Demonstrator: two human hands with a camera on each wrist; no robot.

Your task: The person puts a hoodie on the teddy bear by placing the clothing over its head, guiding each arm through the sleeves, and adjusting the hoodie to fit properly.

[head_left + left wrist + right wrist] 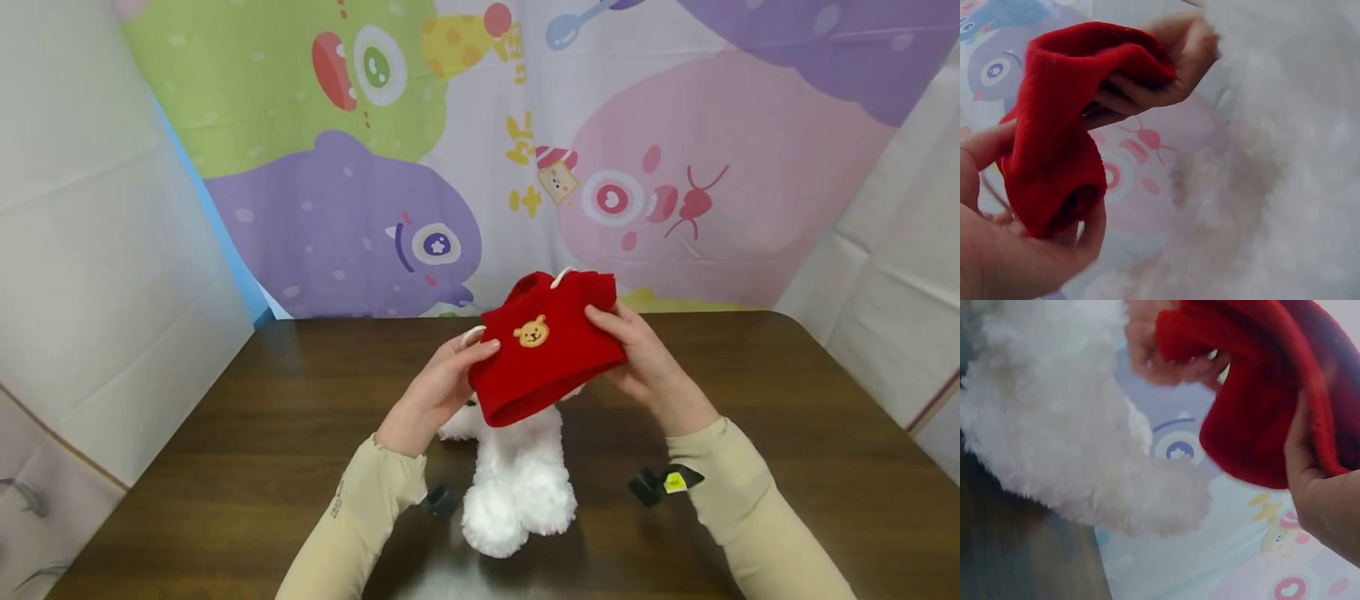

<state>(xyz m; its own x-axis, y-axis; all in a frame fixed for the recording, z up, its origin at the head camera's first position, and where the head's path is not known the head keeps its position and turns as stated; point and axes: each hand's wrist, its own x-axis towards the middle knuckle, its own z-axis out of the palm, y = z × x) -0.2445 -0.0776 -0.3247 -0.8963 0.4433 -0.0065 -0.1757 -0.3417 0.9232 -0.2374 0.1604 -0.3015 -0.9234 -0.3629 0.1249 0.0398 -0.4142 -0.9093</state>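
Observation:
A small red doll hoodie with a bear-face patch and a white cord is held up above the table, its bottom hem facing me. My left hand pinches its left side, thumb on the front and fingers behind. On the other side my right hand grips it, thumb on the front; in the right wrist view some fingers of the right hand pass inside the hem opening. Beneath the hoodie a fluffy white plush toy lies on its back, legs toward me. The hoodie hides most of its head and upper body.
The dark wooden table carries the plush toy. Behind it hangs a cartoon-print curtain, with white cloth panels at the sides. Black wrist straps show near both sleeves.

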